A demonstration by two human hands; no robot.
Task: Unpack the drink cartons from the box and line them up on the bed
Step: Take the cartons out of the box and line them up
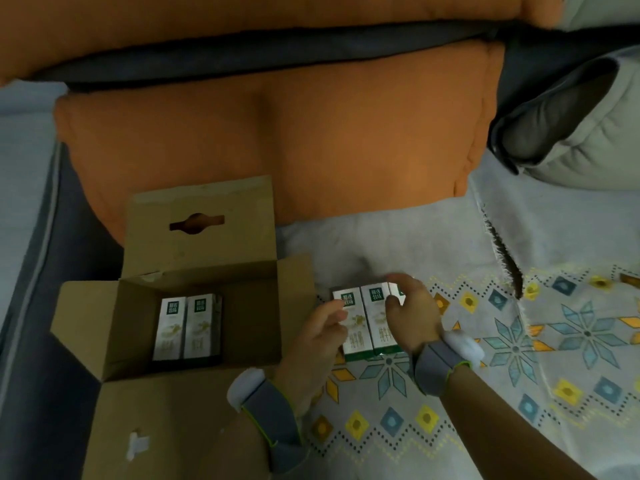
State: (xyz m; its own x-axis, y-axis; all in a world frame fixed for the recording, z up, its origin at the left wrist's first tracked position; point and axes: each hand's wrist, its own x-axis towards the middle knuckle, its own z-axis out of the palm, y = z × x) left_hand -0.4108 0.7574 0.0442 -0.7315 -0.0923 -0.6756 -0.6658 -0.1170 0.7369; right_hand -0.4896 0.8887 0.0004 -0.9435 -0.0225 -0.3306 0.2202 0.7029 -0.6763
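Observation:
An open cardboard box stands on the bed at the left with its flaps spread; two white-and-green drink cartons stand upright inside it. Just right of the box, a tight row of cartons stands on the patterned bedspread. My left hand presses against the left end of that row. My right hand wraps over the right end, covering a third carton there. Both wrists wear grey bands.
A large orange cushion lies behind the box and the row. A grey and pale pillow sits at the far right. The box's long front flap lies toward me. Dark bedding runs along the left edge.

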